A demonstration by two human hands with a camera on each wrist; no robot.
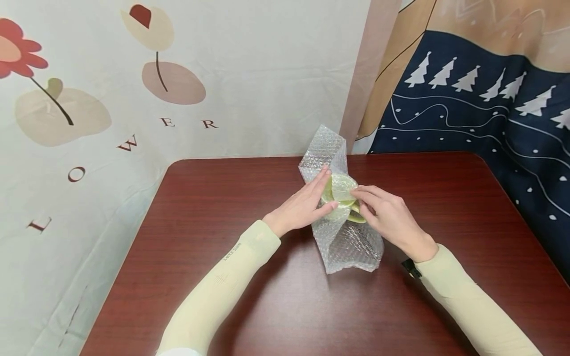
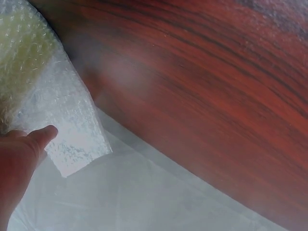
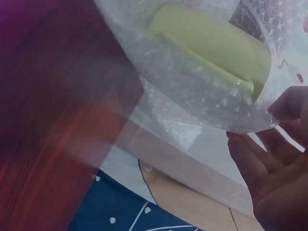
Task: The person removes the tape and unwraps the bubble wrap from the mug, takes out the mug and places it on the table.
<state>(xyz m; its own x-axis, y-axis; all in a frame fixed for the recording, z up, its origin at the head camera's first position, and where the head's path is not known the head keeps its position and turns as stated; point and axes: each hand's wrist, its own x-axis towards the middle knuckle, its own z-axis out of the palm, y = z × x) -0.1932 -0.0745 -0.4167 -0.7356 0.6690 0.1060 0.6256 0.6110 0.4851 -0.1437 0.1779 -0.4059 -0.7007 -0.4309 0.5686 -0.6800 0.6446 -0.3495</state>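
Note:
A light green mug (image 3: 216,41) lies on its side in a sheet of bubble wrap (image 1: 356,249), its handle side facing the right hand. One layer of the wrap is drawn partly over the mug. My left hand (image 1: 300,205) rests on the wrapped mug from the left, fingers extended and thumb apart. From the right, my right hand (image 1: 392,217) pinches an edge of the wrap between thumb and fingertips. The right wrist view shows that edge stretched beside the mug. In the left wrist view, only part of the left hand (image 2: 24,154) appears against the wrap.
The dark red wooden table (image 1: 213,188) carries the wrap near its far edge. Behind it hangs a pale cloth (image 1: 267,74) with flowers and letters. A navy cloth (image 1: 481,113) with white trees hangs at the right.

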